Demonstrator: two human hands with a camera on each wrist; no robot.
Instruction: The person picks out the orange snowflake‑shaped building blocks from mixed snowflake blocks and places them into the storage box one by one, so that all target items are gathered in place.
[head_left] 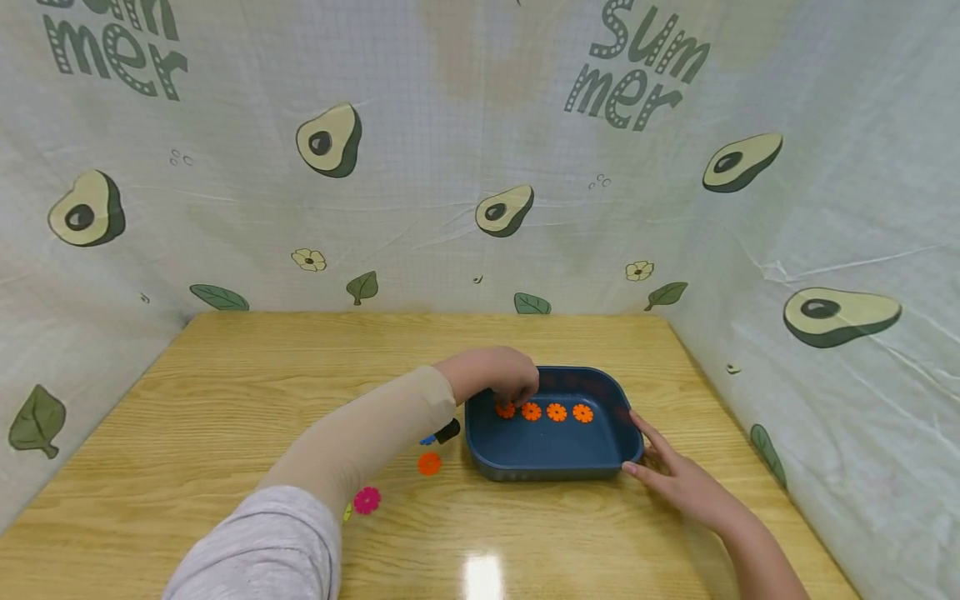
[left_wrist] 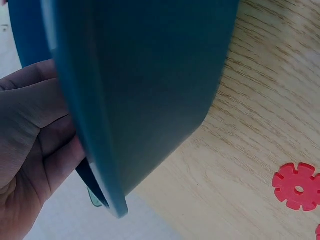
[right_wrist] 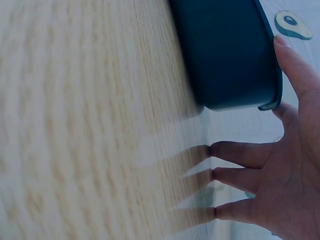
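A dark blue rectangular tray (head_left: 555, 450) stands on the table. Inside it is a row of orange notched discs (head_left: 557, 412). My left hand (head_left: 504, 375) reaches over the tray's far left part, fingers pointing down at the leftmost orange disc (head_left: 506, 411), which they partly cover and appear to pinch. In the left wrist view the tray's wall (left_wrist: 140, 90) hides those fingertips. My right hand (head_left: 678, 479) is at the tray's right end, thumb and one finger against the rim. In the right wrist view its other fingers (right_wrist: 242, 152) are spread straight, with tips on the tabletop.
Left of the tray, loose notched discs lie on the wooden table (head_left: 585, 542): an orange one (head_left: 430, 463), a pink one (head_left: 367, 500), and yellow (head_left: 347, 512) and blue ones (head_left: 428, 439) partly behind the left arm. A printed cloth (head_left: 420, 225) hangs behind and at both sides.
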